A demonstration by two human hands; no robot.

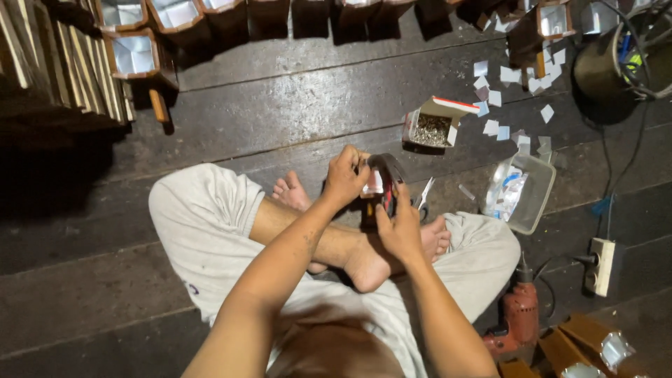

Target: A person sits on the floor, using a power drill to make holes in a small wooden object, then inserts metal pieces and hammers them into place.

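I sit cross-legged on a dark plank floor. My right hand (400, 225) grips a red and dark metal stapler-like tool (387, 175) above my feet. My left hand (344, 176) is closed on a small white-and-brown piece (372, 186) pressed against the tool's head. Both hands meet over my crossed ankles. What lies under the tool is mostly hidden by my fingers.
An open box of small metal fasteners (434, 124) lies ahead, scissors (424, 196) beside my right hand, a clear plastic tub (537, 199) to the right. White paper squares (500, 105) are scattered. Foil-lined brown boxes (136, 54) line the top. A red drill (518, 318) and power strip (602, 266) sit right.
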